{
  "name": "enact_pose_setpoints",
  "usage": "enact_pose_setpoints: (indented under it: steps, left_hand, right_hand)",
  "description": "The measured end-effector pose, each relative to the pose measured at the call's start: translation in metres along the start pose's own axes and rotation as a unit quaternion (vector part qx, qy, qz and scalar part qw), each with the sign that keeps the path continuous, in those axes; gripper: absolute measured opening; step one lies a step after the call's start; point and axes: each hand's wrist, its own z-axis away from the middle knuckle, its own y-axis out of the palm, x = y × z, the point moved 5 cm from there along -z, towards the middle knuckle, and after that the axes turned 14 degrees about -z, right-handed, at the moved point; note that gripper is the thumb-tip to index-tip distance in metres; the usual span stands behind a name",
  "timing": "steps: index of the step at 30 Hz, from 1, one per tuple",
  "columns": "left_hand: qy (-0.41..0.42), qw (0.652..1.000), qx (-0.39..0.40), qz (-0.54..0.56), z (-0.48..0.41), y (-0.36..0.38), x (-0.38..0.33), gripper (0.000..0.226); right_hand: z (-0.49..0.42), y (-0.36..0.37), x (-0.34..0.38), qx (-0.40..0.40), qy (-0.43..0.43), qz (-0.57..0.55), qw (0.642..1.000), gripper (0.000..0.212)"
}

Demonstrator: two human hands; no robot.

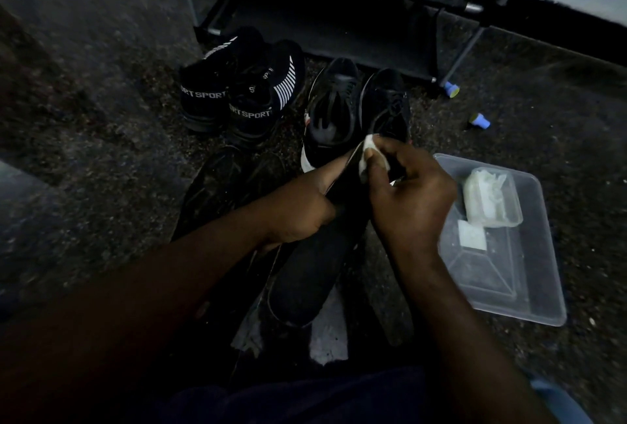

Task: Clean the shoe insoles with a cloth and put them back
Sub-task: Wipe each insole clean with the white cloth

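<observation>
You are holding a dark insole (pixel 315 264) in front of you over the floor (pixel 84 118). It is running lengthwise away from you, its near end hanging low over your lap. Your left hand (pixel 298 210) is gripping it about midway, fingers wrapped around its edge. Your right hand (pixel 410 199) is pinching a small white cloth (pixel 368 155) between thumb and curled fingers, and it is pressing the cloth against the far end of the insole.

Just beyond your hands, a pair of black lace-up sneakers (pixel 334 108) is standing side by side, toes pointing away. The left one is showing an open mouth and a white patch at the heel. To their left, a second pair of shoes (pixel 237 84) with white stripes and "SPORT" lettering on the heels is sitting close together. A third dark pair (pixel 217 186) is lying nearer you on the left, hard to make out in the dim light.

On your right, a clear plastic tray (pixel 529 288) is resting on the floor, carrying a see-through packet of wipes (pixel 492 199) at its far end. A dark shoe rack (pixel 339 33) is standing behind the shoes. Two small blue caps (pixel 451 88) are lying near its right leg. Pale scraps (pixel 327 339) are lying beneath the insole.
</observation>
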Motion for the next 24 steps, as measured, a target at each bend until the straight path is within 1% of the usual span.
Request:
enact_pose_setpoints:
  steps: [2, 4, 8, 9, 12, 14, 16, 20, 22, 24]
  left_hand:
    - [-0.007, 0.999, -0.011, 0.029, 0.0, -0.001, 0.001, 0.102]
    - [-0.027, 0.997, -0.045, 0.057, -0.001, -0.005, 0.004, 0.098]
    - [-0.064, 0.987, -0.116, 0.085, -0.005, -0.015, 0.015, 0.071]
    - [-0.064, 0.987, -0.122, 0.087, -0.005, -0.015, 0.015, 0.068]
    - [-0.052, 0.989, -0.112, 0.079, -0.004, -0.012, 0.008, 0.075]
    - [-0.044, 0.989, -0.113, 0.079, -0.005, -0.011, 0.007, 0.078]
    - [-0.042, 0.99, -0.105, 0.084, -0.005, -0.011, 0.008, 0.079]
    - [-0.041, 0.989, -0.086, 0.116, -0.007, -0.007, 0.01, 0.081]
    - [-0.04, 0.989, -0.085, 0.113, -0.007, -0.007, 0.011, 0.081]
    - [-0.041, 0.99, -0.091, 0.102, -0.007, -0.009, 0.011, 0.08]
  right_hand:
    - [-0.003, -0.004, -0.006, -0.013, 0.012, 0.007, 1.0, 0.019]
    - [-0.002, -0.003, -0.009, -0.014, 0.02, 0.003, 1.0, 0.019]
    - [0.003, 0.008, -0.002, 0.02, 0.002, -0.018, 1.0, 0.017]
    - [0.005, 0.011, 0.0, 0.034, -0.007, -0.019, 0.999, 0.017]
    - [0.01, 0.019, 0.006, 0.082, -0.038, 0.001, 0.996, 0.019]
    - [0.012, 0.021, 0.008, 0.096, -0.057, 0.019, 0.994, 0.019]
    - [0.009, 0.018, 0.005, 0.082, -0.06, 0.037, 0.994, 0.017]
    - [0.001, 0.006, -0.009, 0.033, -0.022, 0.049, 0.998, 0.019]
    - [0.003, 0.007, -0.006, 0.035, -0.025, 0.042, 0.998, 0.018]
    - [0.008, 0.015, 0.002, 0.062, -0.044, 0.04, 0.996, 0.017]
